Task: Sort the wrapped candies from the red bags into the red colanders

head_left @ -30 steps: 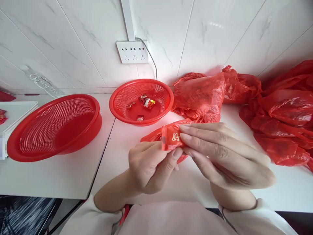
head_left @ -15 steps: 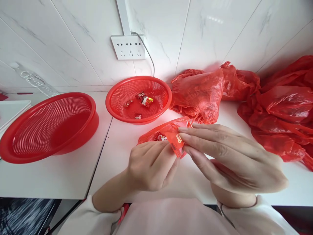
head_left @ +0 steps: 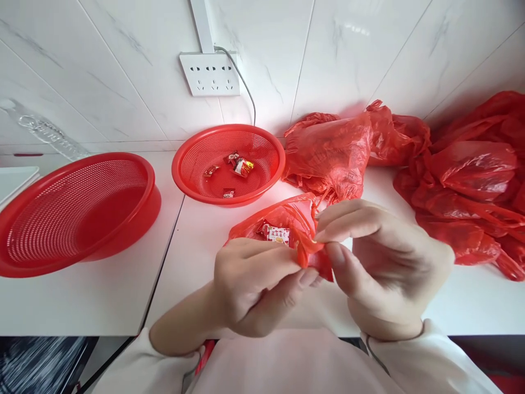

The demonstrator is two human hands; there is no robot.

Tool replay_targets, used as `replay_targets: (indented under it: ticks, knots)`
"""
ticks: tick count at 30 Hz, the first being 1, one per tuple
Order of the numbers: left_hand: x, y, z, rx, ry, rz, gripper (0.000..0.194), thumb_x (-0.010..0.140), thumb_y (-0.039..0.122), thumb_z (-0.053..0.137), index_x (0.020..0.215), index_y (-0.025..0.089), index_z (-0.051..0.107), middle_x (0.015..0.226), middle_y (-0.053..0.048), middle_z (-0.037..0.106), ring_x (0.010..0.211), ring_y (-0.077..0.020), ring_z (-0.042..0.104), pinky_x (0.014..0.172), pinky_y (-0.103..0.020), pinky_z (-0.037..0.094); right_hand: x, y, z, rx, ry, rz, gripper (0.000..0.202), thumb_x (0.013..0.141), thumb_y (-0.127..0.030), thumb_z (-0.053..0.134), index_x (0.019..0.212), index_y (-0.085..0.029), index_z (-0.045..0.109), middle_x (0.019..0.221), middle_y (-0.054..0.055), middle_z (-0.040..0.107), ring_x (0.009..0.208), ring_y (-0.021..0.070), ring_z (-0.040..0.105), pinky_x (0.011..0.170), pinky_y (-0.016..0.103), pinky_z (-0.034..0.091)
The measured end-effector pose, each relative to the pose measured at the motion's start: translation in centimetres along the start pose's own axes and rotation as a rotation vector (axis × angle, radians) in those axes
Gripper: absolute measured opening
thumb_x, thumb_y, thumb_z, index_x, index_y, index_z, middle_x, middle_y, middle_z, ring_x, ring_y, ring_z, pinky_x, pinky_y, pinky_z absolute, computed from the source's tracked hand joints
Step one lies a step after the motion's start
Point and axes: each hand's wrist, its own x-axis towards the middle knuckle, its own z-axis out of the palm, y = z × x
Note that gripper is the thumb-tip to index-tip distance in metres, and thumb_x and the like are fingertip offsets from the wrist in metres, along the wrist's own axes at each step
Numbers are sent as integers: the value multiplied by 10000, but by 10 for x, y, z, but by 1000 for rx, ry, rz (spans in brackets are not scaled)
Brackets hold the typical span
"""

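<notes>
A small red plastic bag (head_left: pixel 270 210) lies on the white table in front of me, with wrapped candies (head_left: pixel 279 234) showing through its opening. My left hand (head_left: pixel 256 284) is closed on the gathered edge of this bag, thumb toward me. Opposite it, my right hand (head_left: pixel 381 262) pinches the same edge between thumb and fingertips. The two hands are close together, with twisted red plastic between them. Just behind the bag stands a round red mesh basket (head_left: pixel 184 183) holding several wrapped candies (head_left: pixel 241 167).
To the left a larger red basket (head_left: pixel 123 235) tilts on the table (head_left: pixel 118 295). A clear plastic bottle (head_left: pixel 51 134) leans behind it. Full red bags (head_left: pixel 328 153) line the wall, with more red bags (head_left: pixel 476 175) at the right. A socket panel (head_left: pixel 211 74) is on the wall.
The bag's mouth has opened wider, showing more of the candies. My right hand's fingers have curled from straight into a pinch, and my left thumb has come into view.
</notes>
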Motion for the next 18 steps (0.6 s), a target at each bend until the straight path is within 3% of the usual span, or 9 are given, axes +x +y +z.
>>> replay_targets:
  ticks: [5, 9, 11, 15, 18]
  knots:
    - [3, 0, 0, -335, -88, -136, 195, 889, 115, 532, 746, 170, 651, 691, -32, 724, 596, -135, 662, 546, -246, 538, -2, 4, 1, 235, -26, 150, 93, 797, -134, 647, 796, -226, 634, 702, 28, 646, 620, 174, 619, 527, 310, 510]
    - [3, -3, 4, -455, -109, -106, 193, 875, 98, 521, 731, 161, 634, 676, -46, 711, 582, -133, 648, 518, -242, 517, 0, 5, 0, 363, -123, 146, 100, 807, -96, 610, 781, -192, 623, 656, 20, 630, 579, 147, 599, 493, 277, 482]
    - [4, -4, 6, -425, -67, -96, 195, 853, 106, 526, 684, 175, 593, 590, -19, 645, 500, -110, 575, 448, -235, 455, 1, 3, -2, 349, -122, 133, 120, 793, -68, 607, 812, -182, 639, 676, 23, 637, 584, 145, 595, 504, 282, 488]
    - [5, -4, 5, -258, -5, -192, 294, 809, 217, 595, 568, 185, 429, 452, 45, 318, 401, -60, 268, 355, -244, 236, 1, -3, -3, 117, -118, 53, 234, 686, -10, 677, 843, -184, 687, 770, 33, 675, 687, 187, 635, 585, 324, 533]
    - [4, -5, 1, -179, 0, -231, 341, 851, 244, 565, 561, 184, 398, 465, 44, 303, 410, -61, 247, 366, -251, 203, -1, -4, 0, 84, -63, 18, 244, 666, -8, 687, 847, -171, 696, 776, 39, 669, 695, 189, 634, 584, 324, 528]
